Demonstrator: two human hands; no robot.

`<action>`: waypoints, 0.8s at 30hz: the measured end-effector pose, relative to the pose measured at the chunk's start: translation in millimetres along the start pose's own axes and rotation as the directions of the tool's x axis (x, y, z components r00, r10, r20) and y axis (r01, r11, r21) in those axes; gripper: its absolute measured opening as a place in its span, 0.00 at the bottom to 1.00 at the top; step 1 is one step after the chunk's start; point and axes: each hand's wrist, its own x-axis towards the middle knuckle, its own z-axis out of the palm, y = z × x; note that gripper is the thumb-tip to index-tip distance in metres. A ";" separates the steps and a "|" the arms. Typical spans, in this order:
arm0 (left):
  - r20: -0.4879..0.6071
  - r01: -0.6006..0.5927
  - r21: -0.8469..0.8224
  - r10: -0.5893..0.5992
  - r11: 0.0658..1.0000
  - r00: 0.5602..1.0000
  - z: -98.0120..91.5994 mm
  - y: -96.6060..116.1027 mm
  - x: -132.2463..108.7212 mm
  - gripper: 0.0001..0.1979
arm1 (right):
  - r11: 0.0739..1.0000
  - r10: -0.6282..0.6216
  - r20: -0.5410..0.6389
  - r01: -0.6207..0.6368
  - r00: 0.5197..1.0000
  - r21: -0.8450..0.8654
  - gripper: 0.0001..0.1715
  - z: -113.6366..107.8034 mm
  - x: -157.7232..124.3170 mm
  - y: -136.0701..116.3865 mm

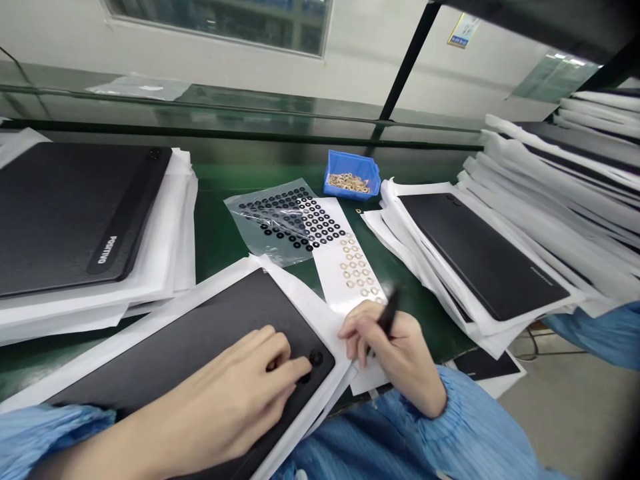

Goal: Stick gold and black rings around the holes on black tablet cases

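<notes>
Head view: a matte black panel [190, 340] bedded in white paper lies on the green table [215, 227] at lower centre of the frame, and a round black pad [316, 358] is seated near its right corner. The left hand [235, 393] is laid across the panel, with its fingers [280, 347] extended and lightly curved, closed on nothing, their tips just beside the pad. A second dark spot below those fingertips is partly hidden, so it cannot be told whether it is another pad. The right hand [403, 353] is held over the paper edge, its fingers closed around a slim black tool [389, 313], possibly tweezers, whose tip is hidden. The work is judged to be partly done: a lettered black panel [75, 213] at left and another black panel [480, 257] at right, both in white paper, each appear to carry a corner pad already. Stock appears to remain: black rings [295, 217] on a clear film sheet, gold rings [356, 270] on a white backing strip, and brass rings [349, 183] in a blue bin [353, 163] at upper centre. The panel in hand looks smooth and unmarked.
</notes>
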 end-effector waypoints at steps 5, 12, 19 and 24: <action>0.103 -0.068 0.155 0.052 0.986 0.993 1.2 1.9 -1.3 0.24 | 0.986 -0.149 -0.062 0.153 0.987 0.067 0.28 -0.8 -5.8 1.7; 0.105 -0.066 0.176 0.048 0.982 0.993 -1.8 2.3 3.4 0.25 | 0.989 -0.132 0.054 0.129 0.990 0.066 0.06 5.7 -4.8 10.7; 0.092 -0.059 0.154 0.045 0.986 0.995 -1.6 4.4 3.8 0.24 | 0.978 -0.203 0.058 0.205 0.977 -0.033 0.01 8.9 -5.0 12.6; 0.089 -0.053 0.171 0.039 0.984 0.995 -2.3 3.3 6.0 0.24 | 0.974 -0.216 0.070 0.220 0.974 -0.060 0.01 8.2 -4.6 11.6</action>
